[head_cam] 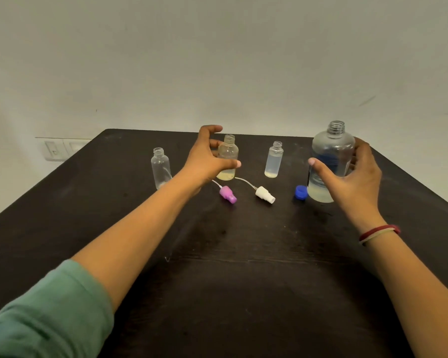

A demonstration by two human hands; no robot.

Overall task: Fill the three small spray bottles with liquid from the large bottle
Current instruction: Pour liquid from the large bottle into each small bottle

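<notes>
Three open small bottles on the table (243,280): left bottle (161,167), middle bottle (228,150), right bottle (274,161). One pink spray head (227,194), one white spray head (264,194) and one blue cap (301,192) lie nearby. My right hand (357,182) grips the one large bottle (332,148), its blue label (327,159) unreadable. My left hand (204,158) cups the middle bottle, fingers wide, perhaps only touching.

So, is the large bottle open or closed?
Open: the large bottle shows bare neck threads, and the blue cap lies beside it.
</notes>
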